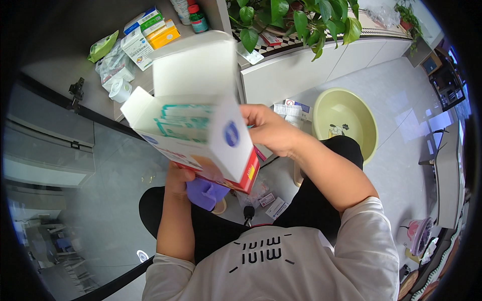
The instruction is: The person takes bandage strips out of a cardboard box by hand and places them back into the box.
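An opened white and red cardboard box [233, 150] is held up before me, its lid flap raised. Several white and teal packets [184, 120] stand inside it. My left hand [179, 178] grips the lower part of the box, and a purple cloth [206, 192] hangs beside its fingers. Against the box's other side is my right hand [267, 129], its fingers bent; their tips are partly hidden, so I cannot tell whether they grip it.
Medicine boxes [137, 47], a white roll [120, 90] and a green-labelled bottle [197, 20] occupy the cabinet shelf. A yellow-green basin [357, 131] stands on the floor at the right. Small boxes [276, 208] lie between my legs. A leafy potted plant [278, 11] overhangs the low cabinet.
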The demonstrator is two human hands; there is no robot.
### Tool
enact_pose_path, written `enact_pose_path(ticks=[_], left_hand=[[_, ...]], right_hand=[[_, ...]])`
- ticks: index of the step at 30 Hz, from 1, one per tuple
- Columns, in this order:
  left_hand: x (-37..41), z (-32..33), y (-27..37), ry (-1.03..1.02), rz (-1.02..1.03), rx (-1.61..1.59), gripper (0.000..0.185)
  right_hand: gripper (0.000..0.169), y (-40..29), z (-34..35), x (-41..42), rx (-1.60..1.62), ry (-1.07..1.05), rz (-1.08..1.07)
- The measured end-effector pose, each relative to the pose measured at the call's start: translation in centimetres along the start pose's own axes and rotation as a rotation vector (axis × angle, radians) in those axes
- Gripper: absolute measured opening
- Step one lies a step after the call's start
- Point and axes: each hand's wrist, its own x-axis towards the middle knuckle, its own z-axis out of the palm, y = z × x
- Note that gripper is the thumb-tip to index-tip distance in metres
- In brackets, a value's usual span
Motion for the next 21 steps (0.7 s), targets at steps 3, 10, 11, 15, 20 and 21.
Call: enact_pose_path(ticks=[3, 10, 11, 15, 20, 21], left_hand=[[-0.1, -0.3, 0.2, 0.003, -0.027, 0.100, 0.081], [0.1, -0.3, 0.2, -0.125, -0.043, 0.244, 0.095], [0.4, 0.1, 0.1, -0.134, -0.067, 0.248, 0.096], [0.2, 0.9, 0.2, -0.128, -0.087, 0.319, 0.100], [0.4, -0.3, -0.9, 0.030, 0.041, 0.504, 0.090], [0.6, -0.6, -1.0, 0.065, 0.050, 0.494, 0.086]], right_hand=[[0.027, -1.2, -0.6, -0.6, 0.045, -0.097, -0.071], [0.033, 1.3, -2.2, -0.3, 0.061, 0.129, 0.149], [0.033, 4.1, -3.8, 0.4, 0.111, 0.126, 0.121], [0.027, 1.4, -4.1, -0.3, 0.261, -0.100, 0.087], [0.021, -2.5, -3.7, -0.5, -0.584, 0.302, -0.085], [0.021, -2.6, -4.4, -0.3, -0.666, 0.418, -0.169]])
